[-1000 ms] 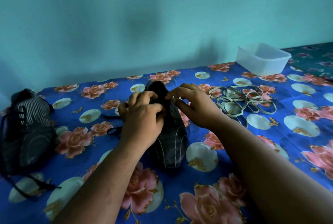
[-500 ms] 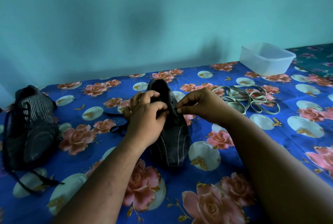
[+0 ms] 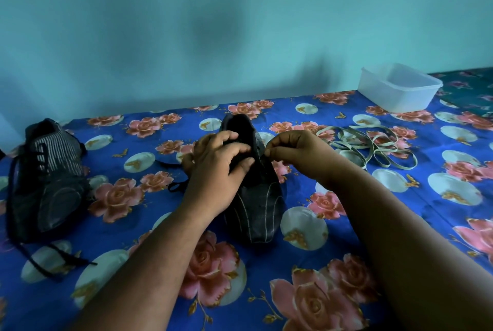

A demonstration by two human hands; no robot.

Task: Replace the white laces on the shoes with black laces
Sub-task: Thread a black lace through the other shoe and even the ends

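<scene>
A dark fabric shoe with pale stitched stripes (image 3: 256, 205) stands toe-toward-the-camera on the blue rose-print cloth (image 3: 346, 237), and the left hand (image 3: 216, 168) curls over its lacing area, fingers gripping the shoe's upper, while the right hand (image 3: 296, 149) just beside it pinches a thin black lace (image 3: 176, 186) end at the eyelets. Farther left lies a second dark shoe with striped tongue (image 3: 45, 178), black-laced. Beyond the right hand sits the loose pile of white flat laces (image 3: 373, 149), then a translucent plastic tub (image 3: 397, 88); no writing is legible.
</scene>
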